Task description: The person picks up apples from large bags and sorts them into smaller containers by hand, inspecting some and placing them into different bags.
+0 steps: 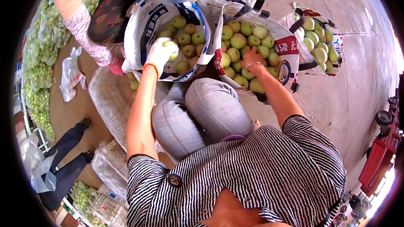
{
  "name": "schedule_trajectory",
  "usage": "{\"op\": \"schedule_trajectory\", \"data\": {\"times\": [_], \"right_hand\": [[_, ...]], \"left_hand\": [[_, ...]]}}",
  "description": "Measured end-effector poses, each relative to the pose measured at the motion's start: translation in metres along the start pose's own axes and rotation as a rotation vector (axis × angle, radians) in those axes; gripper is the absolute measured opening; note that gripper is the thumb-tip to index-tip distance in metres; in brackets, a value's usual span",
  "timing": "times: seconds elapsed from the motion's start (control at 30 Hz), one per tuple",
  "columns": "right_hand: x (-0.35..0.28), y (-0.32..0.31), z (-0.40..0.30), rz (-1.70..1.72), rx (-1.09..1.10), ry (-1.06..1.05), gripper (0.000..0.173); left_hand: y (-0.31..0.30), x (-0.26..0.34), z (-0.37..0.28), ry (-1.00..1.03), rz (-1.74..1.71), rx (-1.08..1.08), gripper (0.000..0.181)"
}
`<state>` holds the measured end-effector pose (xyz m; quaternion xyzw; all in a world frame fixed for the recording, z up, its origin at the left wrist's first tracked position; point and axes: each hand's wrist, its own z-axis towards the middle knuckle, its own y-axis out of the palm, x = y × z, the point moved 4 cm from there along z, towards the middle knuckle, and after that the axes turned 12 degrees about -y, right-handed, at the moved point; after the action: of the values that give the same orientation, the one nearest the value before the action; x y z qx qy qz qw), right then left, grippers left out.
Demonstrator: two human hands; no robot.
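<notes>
My left hand [162, 54], in a white knit work glove with an orange cuff, holds a green apple [173, 56] over the blue-and-white woven sack [132, 42]. Several green and reddish apples [189, 50] lie inside that sack. Bare and wearing a bracelet, my right hand [252, 57] reaches into the white woven bag with red panels [288, 45]. Its fingers touch the apples [238, 41] that fill this bag; whether they grip one is hidden. My knees [211, 101] in checked trousers are just in front of both bags.
A co-worker's pink-gloved hand [116, 66] is beside the blue-and-white sack. Under it stands a plastic-lined crate [107, 91]. More bags of apples [320, 45] stand right and beyond. A plastic bag [72, 75] lies on the floor at left, near another person's legs [68, 154].
</notes>
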<state>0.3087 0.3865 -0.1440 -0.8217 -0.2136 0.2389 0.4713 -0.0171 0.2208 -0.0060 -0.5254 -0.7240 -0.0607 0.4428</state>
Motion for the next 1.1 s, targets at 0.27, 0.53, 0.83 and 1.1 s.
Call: {"op": "schedule_trajectory", "data": {"times": [0.27,0.53,0.83,1.1], "right_hand": [[0.017,-0.043,-0.024,1.482,0.013,0.04,0.053],[-0.061,-0.114,-0.086,2.208,-0.271,-0.271,0.058],[-0.105,-0.167,-0.116,1.843,-0.02,-0.593,0.056],[-0.14,-0.218,-0.134,0.922,0.487,-0.987,0.04]], "left_hand": [[0.021,-0.035,0.013,-0.07,0.318,-0.238,0.043],[0.049,-0.07,0.031,0.255,1.032,-0.27,0.049],[0.026,0.066,-0.094,0.049,-0.254,-0.584,0.046],[0.032,0.093,-0.157,0.118,-0.536,-0.884,0.058]]}}
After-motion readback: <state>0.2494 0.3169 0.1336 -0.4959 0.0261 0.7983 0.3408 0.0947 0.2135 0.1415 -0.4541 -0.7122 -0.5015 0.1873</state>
